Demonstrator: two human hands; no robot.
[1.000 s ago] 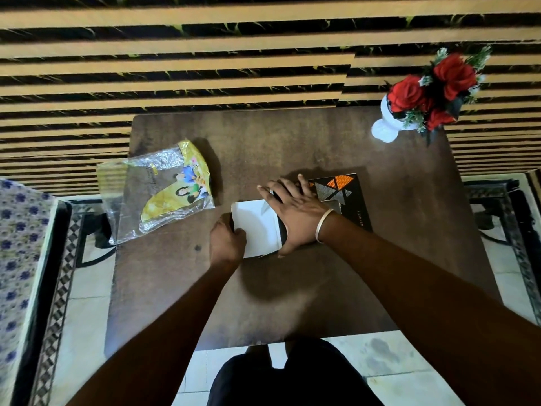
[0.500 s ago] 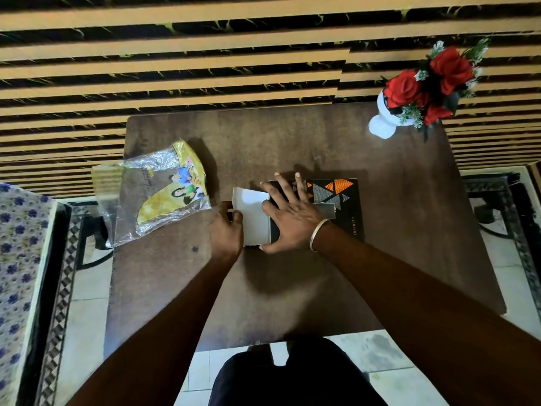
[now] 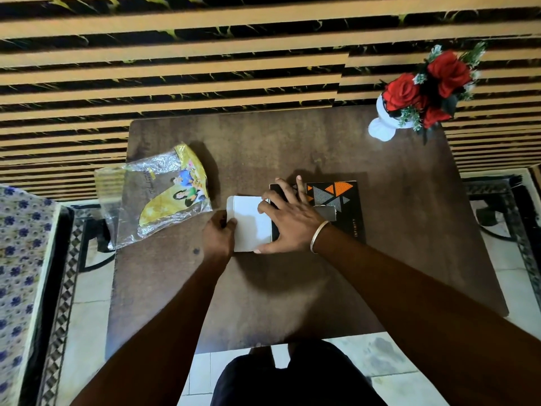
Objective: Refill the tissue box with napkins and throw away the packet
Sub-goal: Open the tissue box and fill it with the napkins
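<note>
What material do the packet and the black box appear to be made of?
Packet: thin clear plastic film, glossy; it wrinkles, glints and shows the table through.
Black box: probably printed cardboard, matte; flat stiff faces and a plain white flap.

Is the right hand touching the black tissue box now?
Touching. In the head view, the right hand lies flat on the left end of the black tissue box, with the fingers spread over its top and no gap visible.

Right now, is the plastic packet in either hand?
No, the plastic packet lies on the table, left of both hands.
</note>
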